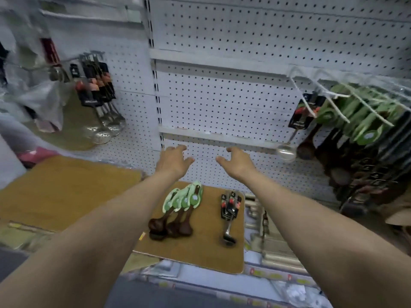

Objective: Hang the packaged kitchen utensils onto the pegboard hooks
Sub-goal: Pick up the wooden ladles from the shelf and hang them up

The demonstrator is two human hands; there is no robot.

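Note:
Both arms reach forward over a small brown board (200, 252). My left hand (172, 161) and my right hand (238, 162) hover open and empty, close to the white pegboard (222, 103). On the board lie dark wooden spoons with green card packaging (178, 210) at the left and metal utensils on black cards (229, 214) at the right. White hooks (322, 94) at the right carry a black-carded metal ladle (298, 130) and several green-carded wooden utensils (360, 116). A hook at the left holds black-carded metal skimmers (97, 94).
A larger brown board (66, 185) lies at the left. Clear plastic bags (26, 63) hang at the far left. Metal items (271, 236) are stacked to the right of the small board. A shelf edge with price labels (255, 274) runs along the bottom.

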